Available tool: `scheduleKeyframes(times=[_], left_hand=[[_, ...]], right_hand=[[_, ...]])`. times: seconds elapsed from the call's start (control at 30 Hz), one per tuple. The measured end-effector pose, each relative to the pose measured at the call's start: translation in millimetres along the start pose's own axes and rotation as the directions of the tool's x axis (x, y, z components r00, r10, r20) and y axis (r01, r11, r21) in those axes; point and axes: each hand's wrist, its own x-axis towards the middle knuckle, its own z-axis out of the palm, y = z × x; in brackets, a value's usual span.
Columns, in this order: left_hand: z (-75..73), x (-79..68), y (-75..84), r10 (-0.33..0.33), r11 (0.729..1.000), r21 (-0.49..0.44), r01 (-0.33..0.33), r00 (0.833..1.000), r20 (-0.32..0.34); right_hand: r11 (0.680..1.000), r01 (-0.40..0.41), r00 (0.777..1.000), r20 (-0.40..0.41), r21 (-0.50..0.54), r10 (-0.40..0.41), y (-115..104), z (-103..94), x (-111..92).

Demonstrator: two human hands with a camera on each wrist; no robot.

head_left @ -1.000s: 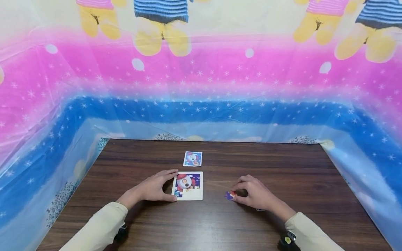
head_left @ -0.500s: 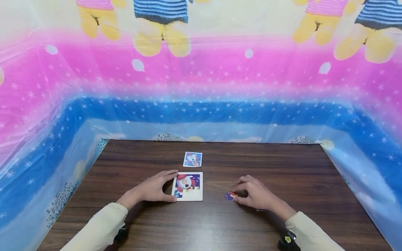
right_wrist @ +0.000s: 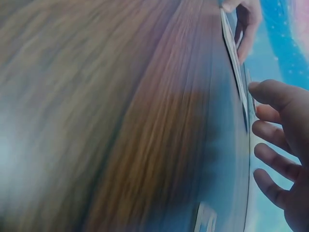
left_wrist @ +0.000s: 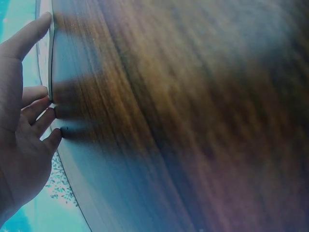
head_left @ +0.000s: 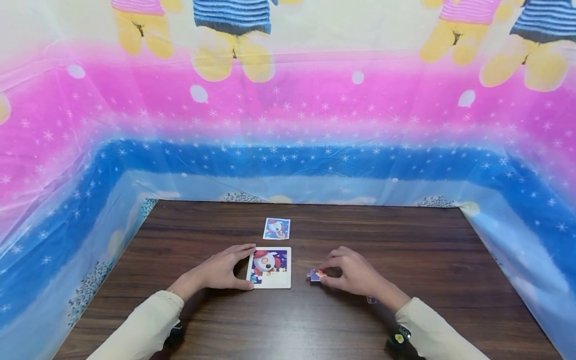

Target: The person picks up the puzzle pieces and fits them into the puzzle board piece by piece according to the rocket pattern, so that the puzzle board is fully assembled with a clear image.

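A square jigsaw puzzle board (head_left: pixel 269 283) with a white border lies on the table. Its picture is a white and red cartoon figure on purple, with a bare pale patch at the lower right. My left hand (head_left: pixel 218 268) holds the board at its left side, thumb at the near corner and fingers at the far corner. To the right of the board, my right hand (head_left: pixel 351 272) pinches a purple and orange puzzle piece (head_left: pixel 314 275) between thumb and fingers. In the right wrist view my left hand (right_wrist: pixel 249 24) shows at the board's far end.
Behind the board lies a small picture card (head_left: pixel 276 228) with a similar cartoon. Another puzzle piece (head_left: pixel 371 300) lies by my right wrist, partly hidden. The dark wooden table (head_left: pixel 405 235) ends at a patterned cloth (head_left: pixel 288 160) at the back and sides.
My right hand has moved left toward the board with the puzzle piece, uncovering more of the piece by my wrist. My left hand and the board have stayed put.
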Motion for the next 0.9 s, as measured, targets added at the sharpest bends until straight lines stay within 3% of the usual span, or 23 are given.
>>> scheduleKeyframes(times=[0.53, 0.9], left_hand=[[0.4, 0.2, -1.6, 0.01, 1.0, 0.007, -0.009, 1.0, -0.012], [0.5, 0.6, -1.0, -0.001, 1.0, 0.013, 0.001, 1.0, 0.001]], right_hand=[[0.995, 0.068, 0.997, -0.029, 0.075, -0.066, -39.7, 19.1, 41.3], [0.994, 0.099, 0.995, -0.025, 0.051, -0.098, -60.6, 33.2, 64.4]])
